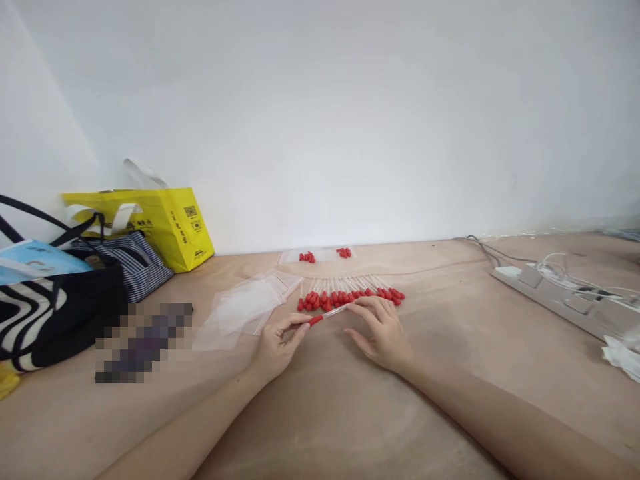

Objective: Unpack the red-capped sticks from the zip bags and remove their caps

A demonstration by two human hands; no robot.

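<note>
My left hand [279, 343] pinches the red rubber bulb of a glass dropper [334, 312] between thumb and fingers. The dropper's clear tube points up to the right. At the tube's far end is my right hand [381, 330], its fingertips at or touching the glass and its thumb held apart below. Just beyond both hands, a row of similar droppers [345, 298] lies fanned on the table, red bulbs toward me and clear tubes pointing away. Left of this row, clear plastic bags [247, 303] with red edge lines lie spread and overlapping.
Near the wall lie bagged red-bulbed pieces [307, 257]. A yellow bag [173, 227], a striped pouch [143, 267] and a black bag [60, 313] stand left, behind a blurred-out dark object [145, 343]. A power strip [550, 293] with cables and a white tissue [623, 359] lie right.
</note>
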